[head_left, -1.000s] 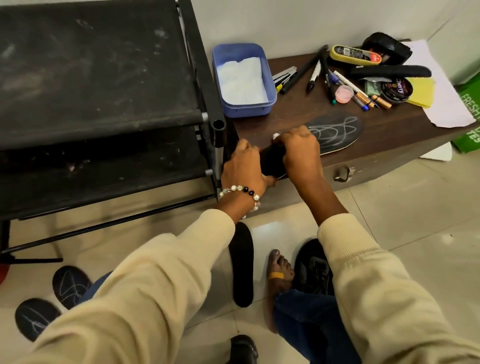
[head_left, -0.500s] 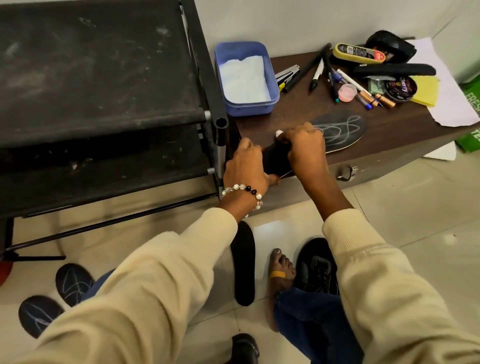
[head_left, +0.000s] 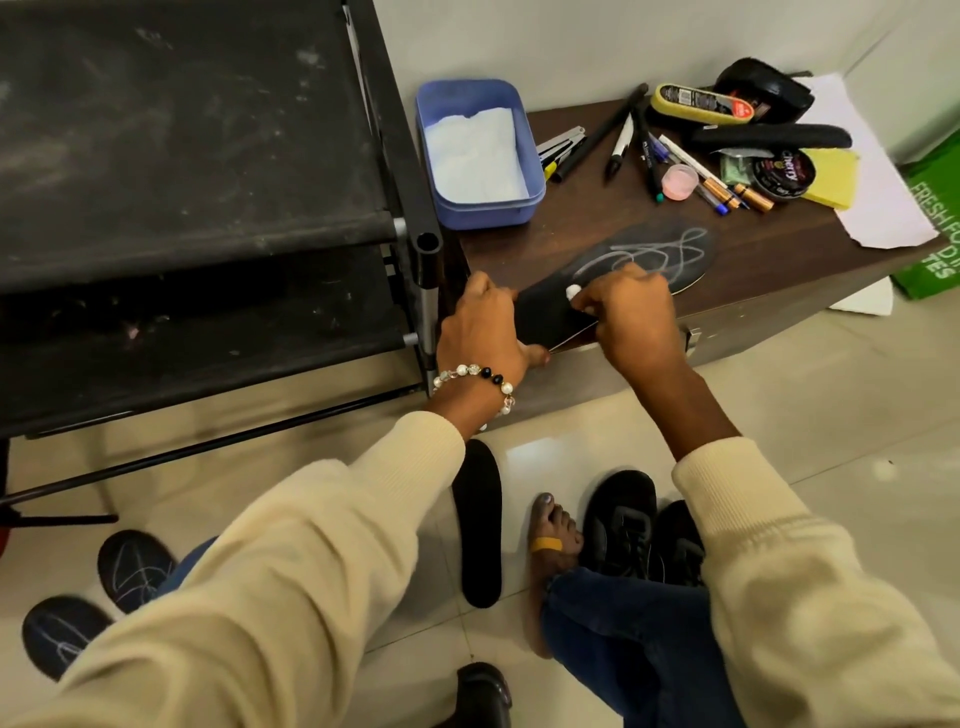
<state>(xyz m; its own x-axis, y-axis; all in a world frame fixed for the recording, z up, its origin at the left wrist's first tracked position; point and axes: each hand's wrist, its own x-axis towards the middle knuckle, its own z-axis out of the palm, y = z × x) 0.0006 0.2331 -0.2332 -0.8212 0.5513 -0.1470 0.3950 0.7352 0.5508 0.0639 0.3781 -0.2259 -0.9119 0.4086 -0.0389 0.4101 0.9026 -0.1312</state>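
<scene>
While the heel end of the insole (head_left: 649, 254) is being gripped by the left hand (head_left: 480, 332), whose fingers are curled over its near edge, a white stub (head_left: 573, 292) is being pinched in the curled fingers of the right hand (head_left: 631, 317). The tip of the stub is being held against the insole's dark face, just beside a tangle of pale scribbled lines that is covering the toe half. The insole is being kept flat on the brown cabinet top (head_left: 582, 218), along its front edge, with the heel end jutting a little past that edge. A beaded bracelet (head_left: 472, 374) is being worn on the left wrist, and both arms are being covered by cream sleeves.

Farther back on the cabinet top, a blue tub (head_left: 483, 213) with something white folded inside is being kept close against a black rack (head_left: 182, 156). To the right of the tub, pens (head_left: 621, 143), a small pink pot (head_left: 679, 182), a round polish tin (head_left: 784, 174), a yellow sponge (head_left: 836, 179) and a sheet of paper (head_left: 878, 208) are lying close together.

On the floor below, a plain sole (head_left: 478, 525) is lying just beside a bare foot (head_left: 553, 535), with black shoes (head_left: 623, 519) on the foot's other side. Two scribbled soles (head_left: 136, 569) are lying well apart from these, at the lower left.
</scene>
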